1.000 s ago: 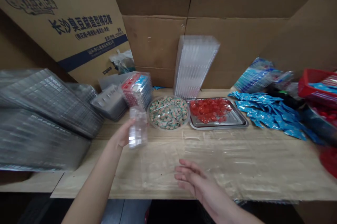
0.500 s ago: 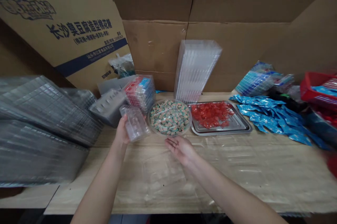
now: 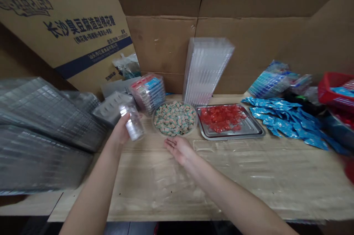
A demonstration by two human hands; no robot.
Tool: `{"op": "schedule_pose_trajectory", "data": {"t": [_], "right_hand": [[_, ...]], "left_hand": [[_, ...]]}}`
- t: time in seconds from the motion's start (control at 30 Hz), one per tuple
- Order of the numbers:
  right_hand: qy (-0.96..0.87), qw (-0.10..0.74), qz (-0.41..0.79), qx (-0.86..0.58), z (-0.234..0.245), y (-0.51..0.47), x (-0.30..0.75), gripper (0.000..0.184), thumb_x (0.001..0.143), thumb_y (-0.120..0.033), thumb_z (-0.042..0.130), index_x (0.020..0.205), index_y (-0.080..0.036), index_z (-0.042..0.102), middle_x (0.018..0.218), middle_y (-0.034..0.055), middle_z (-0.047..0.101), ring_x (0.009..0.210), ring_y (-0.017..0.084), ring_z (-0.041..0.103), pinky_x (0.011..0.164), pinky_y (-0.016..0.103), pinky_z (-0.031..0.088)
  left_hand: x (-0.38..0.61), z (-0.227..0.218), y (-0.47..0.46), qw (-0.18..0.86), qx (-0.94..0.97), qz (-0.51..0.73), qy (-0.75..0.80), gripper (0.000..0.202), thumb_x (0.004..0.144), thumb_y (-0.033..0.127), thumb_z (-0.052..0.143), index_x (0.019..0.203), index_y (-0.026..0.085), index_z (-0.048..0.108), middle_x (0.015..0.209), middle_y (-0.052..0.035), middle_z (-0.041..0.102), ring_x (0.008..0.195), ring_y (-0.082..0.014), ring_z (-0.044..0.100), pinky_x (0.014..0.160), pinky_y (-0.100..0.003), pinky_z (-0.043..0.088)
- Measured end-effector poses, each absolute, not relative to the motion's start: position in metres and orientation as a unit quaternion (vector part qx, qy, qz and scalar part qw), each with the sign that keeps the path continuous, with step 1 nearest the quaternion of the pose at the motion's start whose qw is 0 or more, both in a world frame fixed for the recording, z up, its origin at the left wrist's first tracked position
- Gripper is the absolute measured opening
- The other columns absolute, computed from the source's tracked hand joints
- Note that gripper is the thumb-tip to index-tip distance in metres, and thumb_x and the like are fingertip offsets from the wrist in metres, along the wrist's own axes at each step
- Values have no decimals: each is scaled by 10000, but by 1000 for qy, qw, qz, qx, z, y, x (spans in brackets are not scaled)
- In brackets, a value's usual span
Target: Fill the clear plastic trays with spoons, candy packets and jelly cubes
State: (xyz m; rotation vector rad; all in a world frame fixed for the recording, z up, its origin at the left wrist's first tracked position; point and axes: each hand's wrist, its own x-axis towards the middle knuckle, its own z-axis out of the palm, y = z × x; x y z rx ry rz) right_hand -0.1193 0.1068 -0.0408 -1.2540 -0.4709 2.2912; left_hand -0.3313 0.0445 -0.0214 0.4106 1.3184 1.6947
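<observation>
Clear plastic tray [image 3: 133, 123] stands nearly edge-on in the left hand [image 3: 119, 130], blurred by motion, above the desk [image 3: 83, 207] and just left of the bowl [image 3: 194, 124] of wrapped sweets. In the head view, the left fingers [image 3: 125, 117] curl closed around the tray's lower edge, gripping it, though the blur hides exactly how the fingertips sit. The right hand [image 3: 178, 149] lies palm up with its fingers open, gently curved and holding nothing, just in front of the bowl without touching it. Thin plastic like this is likely to flex, so a light hold on the edge seems better than squeezing its pockets, and keeping it clear of the bowl avoids knocking the sweets. A clear plastic sheet [image 3: 171, 187] lies on the desk below the hands. Right of the bowl, a steel tray [image 3: 257, 132] carries red sweets, with blue sachets [image 3: 284, 120] and a red basket [image 3: 332, 87] beyond. Behind the bowl stands an upright stack of clear trays [image 3: 206, 71], beside a shorter stack of filled trays [image 3: 148, 93]. Grey plastic trays [image 3: 41, 132] pile up at the left, against a printed carton [image 3: 69, 25].
</observation>
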Motion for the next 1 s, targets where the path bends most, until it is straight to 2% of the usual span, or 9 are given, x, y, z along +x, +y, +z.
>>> {"op": "schedule_pose_trajectory", "data": {"t": [0.1, 0.2, 0.3, 0.37, 0.5, 0.63, 0.83, 0.93, 1.0], "right_hand": [[-183, 234, 835, -464, -36, 101, -117, 182, 713, -15, 432, 669, -181, 493, 682, 9, 579, 657, 86, 578, 707, 213, 489], [-214, 212, 837, -457, -24, 78, -97, 110, 723, -63, 503, 738, -158, 556, 722, 26, 614, 633, 105, 581, 598, 221, 464], [-343, 216, 843, -354, -7, 40, -71, 138, 742, -216, 625, 862, -148, 627, 796, 33, 644, 681, 120, 597, 556, 216, 435], [-397, 230, 840, -291, 2, 16, -57, 213, 734, -325, 663, 865, -158, 641, 781, 17, 644, 693, 120, 600, 563, 217, 437], [-376, 211, 855, -288, 4, -11, -39, 254, 703, -391, 692, 775, -151, 653, 680, 1, 635, 654, 118, 590, 589, 237, 453], [-368, 185, 862, -294, -1, -23, -24, 252, 669, -379, 721, 753, -148, 666, 648, -3, 639, 630, 108, 580, 582, 230, 443], [-378, 194, 861, -279, 5, -49, 0, 217, 696, -364, 704, 729, -152, 667, 662, 5, 645, 647, 116, 593, 574, 234, 459], [-376, 196, 861, -282, 4, -62, 8, 239, 685, -380, 711, 728, -150, 660, 658, 6, 638, 642, 117, 595, 563, 234, 466], [-358, 207, 861, -296, 2, -67, 14, 273, 656, -399, 729, 700, -149, 631, 630, -3, 622, 611, 113, 587, 534, 228, 464]], "left_hand": [[-315, -12, 10, 405, 214, 639, 619, 647, 637, 392, 722, 1222, 240, 492, 1060, -48, 638, 1030, -253, 593, 874, -358, 471], [-282, 0, -31, 371, 272, 559, 690, 878, 627, 281, 758, 1379, 356, 310, 1314, -42, 503, 1229, -278, 454, 1040, -396, 328], [-239, 6, -65, 359, 339, 490, 718, 992, 548, 203, 804, 1399, 332, 311, 1456, -50, 342, 1353, -318, 262, 1116, -428, 171], [-213, 7, -81, 369, 356, 467, 721, 1024, 506, 174, 820, 1397, 306, 332, 1476, -54, 305, 1366, -327, 227, 1125, -441, 131], [-181, 1, -106, 414, 312, 477, 710, 1053, 495, 152, 818, 1406, 308, 313, 1473, -68, 307, 1358, -345, 244, 1115, -485, 144], [-167, -7, -126, 444, 309, 468, 699, 1030, 528, 155, 806, 1406, 340, 301, 1471, -41, 314, 1350, -325, 273, 1110, -429, 208], [-148, -2, -146, 543, 310, 473, 621, 1039, 577, 277, 785, 1432, 365, 201, 1298, -55, 517, 1161, -339, 502, 987, -449, 384], [-140, -1, -155, 584, 288, 475, 592, 1051, 552, 308, 794, 1430, 358, 218, 1193, -57, 591, 1081, -345, 555, 965, -479, 396], [-141, -6, -163, 594, 269, 481, 586, 1046, 554, 327, 789, 1426, 379, 213, 1198, -41, 597, 1103, -347, 548, 995, -486, 372]]}}
